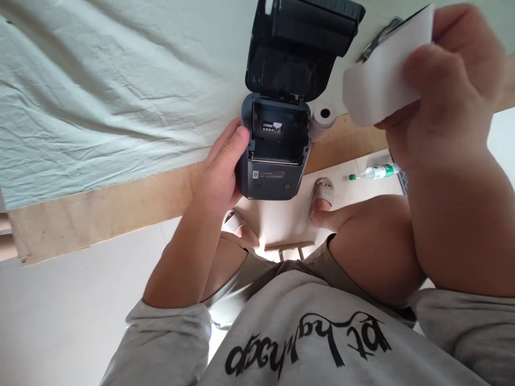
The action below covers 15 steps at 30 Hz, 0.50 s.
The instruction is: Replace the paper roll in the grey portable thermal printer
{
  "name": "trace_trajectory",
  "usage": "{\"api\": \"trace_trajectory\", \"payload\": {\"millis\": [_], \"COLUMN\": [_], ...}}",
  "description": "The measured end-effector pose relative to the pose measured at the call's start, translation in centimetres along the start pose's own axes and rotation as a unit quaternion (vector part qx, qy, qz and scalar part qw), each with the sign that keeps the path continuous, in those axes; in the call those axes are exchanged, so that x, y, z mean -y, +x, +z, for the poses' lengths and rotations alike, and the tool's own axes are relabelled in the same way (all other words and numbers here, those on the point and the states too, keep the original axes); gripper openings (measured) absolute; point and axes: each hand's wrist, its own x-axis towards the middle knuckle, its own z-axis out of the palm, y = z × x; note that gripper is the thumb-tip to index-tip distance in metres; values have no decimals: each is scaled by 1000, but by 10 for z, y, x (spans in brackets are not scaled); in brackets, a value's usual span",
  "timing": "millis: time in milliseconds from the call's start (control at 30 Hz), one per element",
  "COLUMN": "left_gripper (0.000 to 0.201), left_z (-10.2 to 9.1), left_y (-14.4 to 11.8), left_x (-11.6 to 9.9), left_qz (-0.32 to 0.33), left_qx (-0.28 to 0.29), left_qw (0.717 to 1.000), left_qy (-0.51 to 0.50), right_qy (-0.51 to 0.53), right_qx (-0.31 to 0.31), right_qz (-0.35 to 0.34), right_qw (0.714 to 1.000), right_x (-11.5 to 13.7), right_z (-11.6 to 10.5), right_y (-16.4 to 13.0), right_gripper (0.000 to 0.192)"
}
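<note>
My left hand grips the left side of a dark label printer, its thumb on the edge of the body. The printer's black lid is swung up, and inside the bay I see only a small printed sticker. At the upper right my right hand pinches a piece of white paper, slightly blurred, between thumb and fingers, apart from the printer. A white paper roll with a dark core stands just right of the printer, near the table's edge.
A pale green cloth with wrinkles covers the table, whose wooden edge shows in front. Partly behind the paper lies a dark, shiny object I cannot identify. On the floor are a plastic bottle and a wooden stool.
</note>
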Motion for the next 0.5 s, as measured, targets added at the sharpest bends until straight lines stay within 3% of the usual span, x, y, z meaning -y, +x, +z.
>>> {"api": "trace_trajectory", "payload": {"millis": [67, 267, 400, 500], "left_gripper": [43, 37, 39, 40], "left_z": [0, -2, -3, -2], "left_y": [0, 0, 1, 1], "left_x": [0, 2, 3, 3], "left_qz": [2, 1, -9, -12], "left_qx": [13, 3, -4, -6], "left_qw": [1000, 1000, 1000, 1000], "left_qy": [-4, -9, -6, 0], "right_qy": [30, 32, 0, -157], "right_qx": [-14, -54, -28, -34], "right_qz": [9, 175, 118, -4], "right_qw": [999, 983, 993, 987], "right_x": [-3, -6, -16, -23], "right_z": [0, -1, -1, -4], "right_y": [3, 15, 10, 4], "right_gripper": [17, 26, 24, 21]}}
